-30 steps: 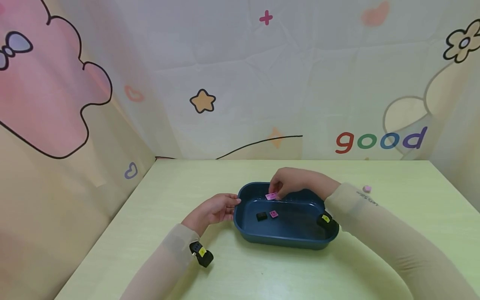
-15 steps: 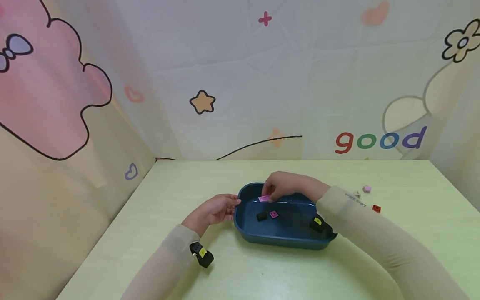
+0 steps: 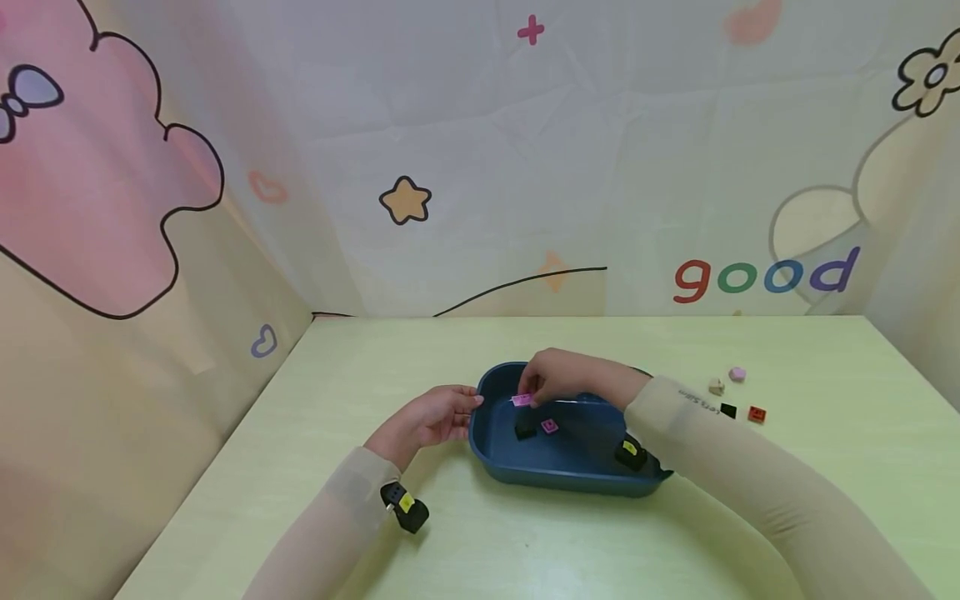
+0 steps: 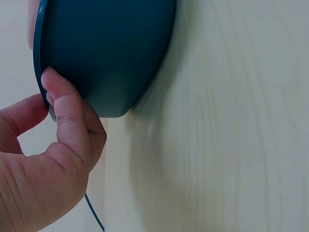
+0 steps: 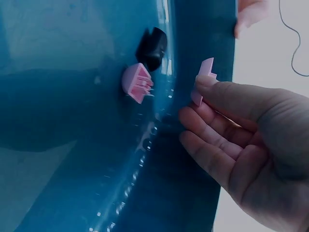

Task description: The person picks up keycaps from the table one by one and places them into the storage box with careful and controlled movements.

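A dark blue plastic basin (image 3: 570, 481) sits on the table, with water along its inner edge. My left hand (image 3: 433, 421) pinches its left rim between thumb and fingers, as the left wrist view shows at the rim (image 4: 38, 53). Over the basin's far left part, my right hand (image 3: 562, 377) pinches a long pink keycap (image 5: 204, 77) between thumb and fingertips. On the basin floor lie a black keycap (image 5: 152, 48) and a smaller pink keycap (image 5: 137, 83), close together. In the right wrist view the small pink one shows its hollow underside.
Right of the basin several small keycaps lie on the table: a pale pink one (image 3: 737, 374), a cream one (image 3: 717, 386), a black one (image 3: 727, 410) and an orange-red one (image 3: 757, 414). A printed curtain (image 3: 480, 150) hangs behind the table.
My right hand has moved a little to the left with the long pink keycap in its fingers. Its sleeve shifted, uncovering keycaps on the right. The left hand stays at the rim.
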`<state>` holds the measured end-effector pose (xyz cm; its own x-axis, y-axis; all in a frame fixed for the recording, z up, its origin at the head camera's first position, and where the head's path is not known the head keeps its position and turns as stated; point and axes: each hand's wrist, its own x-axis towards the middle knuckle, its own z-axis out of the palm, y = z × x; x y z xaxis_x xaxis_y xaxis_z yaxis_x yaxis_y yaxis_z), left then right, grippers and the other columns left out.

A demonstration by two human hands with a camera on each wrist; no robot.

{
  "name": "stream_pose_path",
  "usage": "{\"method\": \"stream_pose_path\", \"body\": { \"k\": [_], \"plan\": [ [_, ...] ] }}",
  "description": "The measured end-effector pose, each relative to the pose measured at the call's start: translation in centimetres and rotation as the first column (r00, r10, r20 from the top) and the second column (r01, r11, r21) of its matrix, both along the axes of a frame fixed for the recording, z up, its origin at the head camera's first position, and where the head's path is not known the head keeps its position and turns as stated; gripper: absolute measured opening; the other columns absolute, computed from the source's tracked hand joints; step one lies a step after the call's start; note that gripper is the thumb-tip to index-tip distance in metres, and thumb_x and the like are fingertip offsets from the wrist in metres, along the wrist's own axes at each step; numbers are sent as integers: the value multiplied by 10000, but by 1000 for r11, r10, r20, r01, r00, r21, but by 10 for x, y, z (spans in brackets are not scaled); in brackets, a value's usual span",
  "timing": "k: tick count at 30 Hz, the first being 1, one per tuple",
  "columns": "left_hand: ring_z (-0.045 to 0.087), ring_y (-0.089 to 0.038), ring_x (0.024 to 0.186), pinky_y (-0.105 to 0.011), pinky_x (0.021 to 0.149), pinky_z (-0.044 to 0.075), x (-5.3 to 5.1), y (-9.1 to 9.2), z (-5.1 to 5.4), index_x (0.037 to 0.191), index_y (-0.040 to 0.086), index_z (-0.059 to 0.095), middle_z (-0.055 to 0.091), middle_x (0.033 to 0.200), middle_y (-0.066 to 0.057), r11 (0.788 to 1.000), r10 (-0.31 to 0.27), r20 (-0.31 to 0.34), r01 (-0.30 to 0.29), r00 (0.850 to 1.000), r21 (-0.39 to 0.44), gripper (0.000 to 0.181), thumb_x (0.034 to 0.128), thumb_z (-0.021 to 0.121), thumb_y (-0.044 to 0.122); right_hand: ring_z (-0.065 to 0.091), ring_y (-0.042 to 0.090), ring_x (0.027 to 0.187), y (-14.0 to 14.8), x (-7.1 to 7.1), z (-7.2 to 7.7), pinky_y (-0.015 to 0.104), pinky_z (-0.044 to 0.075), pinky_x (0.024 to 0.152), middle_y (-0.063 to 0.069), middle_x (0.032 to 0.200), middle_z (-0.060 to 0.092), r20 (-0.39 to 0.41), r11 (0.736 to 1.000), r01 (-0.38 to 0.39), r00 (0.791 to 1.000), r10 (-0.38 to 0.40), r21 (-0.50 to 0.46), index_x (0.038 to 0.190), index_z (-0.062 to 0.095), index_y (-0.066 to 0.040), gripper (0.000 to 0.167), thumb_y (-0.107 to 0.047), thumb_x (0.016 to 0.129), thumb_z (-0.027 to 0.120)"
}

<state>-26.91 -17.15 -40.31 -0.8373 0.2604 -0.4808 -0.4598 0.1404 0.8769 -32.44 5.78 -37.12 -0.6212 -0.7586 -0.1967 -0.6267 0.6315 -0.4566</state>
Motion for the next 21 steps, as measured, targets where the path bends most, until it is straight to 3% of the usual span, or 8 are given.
{"method": "stream_pose_path", "body": {
  "k": [9,21],
  "plan": [
    [542,-99,691,-158,592,524,0,-1,2,1156,78,523,578,801,16,1000,-11,-2,11,1000,-3,104,1079,477,128,628,134,840,-8,2,-10,289,594,862,103,1015,754,-19,1000,12,1000,-11,17,1127,750,-15,192,-74,949,708],
    [548,-98,692,-173,599,524,-1,-1,0,1138,80,536,579,793,26,1000,8,-5,-8,1000,1,94,1073,494,133,609,82,774,-17,1,-26,230,564,774,83,956,772,-138,996,-81,987,84,26,1071,770,-10,158,-63,931,720]
  ]
}}
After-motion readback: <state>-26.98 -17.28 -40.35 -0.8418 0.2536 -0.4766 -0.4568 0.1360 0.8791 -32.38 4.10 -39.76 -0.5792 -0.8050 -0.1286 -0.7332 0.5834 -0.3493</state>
